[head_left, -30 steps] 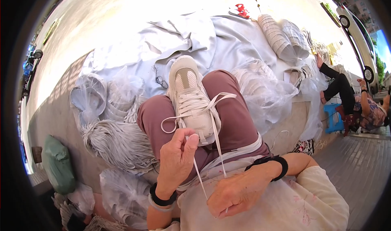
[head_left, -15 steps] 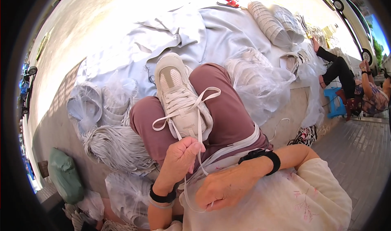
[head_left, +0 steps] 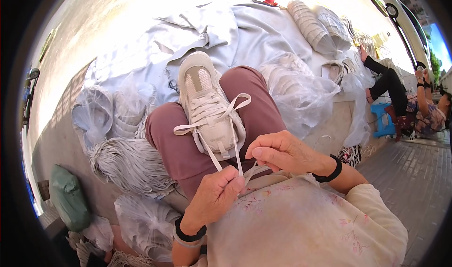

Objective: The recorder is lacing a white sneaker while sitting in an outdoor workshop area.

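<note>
A beige sneaker (head_left: 190,81) with a mesh toe panel rests across my thighs, its toe pointing away from me. Its flat cream shoelace (head_left: 209,104) crosses the tongue, with a loop sticking out to each side. Two lace strands run taut from the shoe's near end down to my left hand (head_left: 214,191), which is closed on them. Beside the heel, my right hand (head_left: 287,151) has thumb and fingers pinched together, and a thin length of lace reaches their tips. Part of the lace between the hands is hidden by my fingers.
A thick bundle of pale laces (head_left: 129,166) lies left of my knee. Plastic bags of pale shoe parts (head_left: 299,95) stand on both sides, and a grey sheet (head_left: 226,31) spreads ahead. A green bag (head_left: 68,199) is at left; another person (head_left: 428,102) sits far right.
My right hand has risen from my lap to beside the shoe's heel. My left hand has shifted slightly nearer and right, still gripping the laces.
</note>
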The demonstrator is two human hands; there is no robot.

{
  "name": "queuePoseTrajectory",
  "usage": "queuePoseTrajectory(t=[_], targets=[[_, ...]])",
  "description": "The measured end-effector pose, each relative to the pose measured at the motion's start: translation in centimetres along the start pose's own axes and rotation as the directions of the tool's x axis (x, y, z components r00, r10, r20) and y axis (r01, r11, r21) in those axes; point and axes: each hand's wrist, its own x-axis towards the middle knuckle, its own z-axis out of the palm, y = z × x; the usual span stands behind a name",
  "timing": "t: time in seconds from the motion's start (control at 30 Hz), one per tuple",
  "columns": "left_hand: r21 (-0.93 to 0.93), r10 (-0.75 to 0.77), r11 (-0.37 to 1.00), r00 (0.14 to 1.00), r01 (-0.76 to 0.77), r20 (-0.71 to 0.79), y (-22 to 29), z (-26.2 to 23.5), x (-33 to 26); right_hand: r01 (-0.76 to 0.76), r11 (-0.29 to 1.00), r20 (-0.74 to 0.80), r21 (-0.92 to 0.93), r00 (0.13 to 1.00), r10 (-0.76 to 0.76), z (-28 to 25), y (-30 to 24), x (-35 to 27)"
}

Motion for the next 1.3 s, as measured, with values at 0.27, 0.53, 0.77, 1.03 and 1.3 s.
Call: queuePoseTrajectory(t=[0.27,0.53,0.77,1.03,1.3], targets=[[-0.167,0.1,0.985,0.93,-0.042,0.354,1.1,3.1,1.0,-0.32,0.784,0.278,0.532,0.941,0.195,2.6,2.1,4.3],[0.003,0.085,0.994,0.821,-0.105,0.564,0.5,3.2,2.6,-0.265,0.842,0.385,0.471,0.92,0.074,0.0,0.8,2.3],[-0.33,0.131,0.938,0.991,-0.11,0.04,-1.2,-3.1,-0.8,0.131,0.991,0.558,0.015,0.821,-0.117,1.8,-0.3,1.0],[-0.353,-0.158,0.934,0.955,0.062,-0.25,-0.1,-0.7,1.3,0.909,-0.138,0.854,-0.394,0.306,-0.421,7.8,-0.1,1.5],[-0.637,-0.219,0.765,0.968,0.093,-0.121,-2.9,-2.0,0.0,0.778,0.496,0.856,-0.385,0.502,-0.122,8.1,-0.2,2.4]])
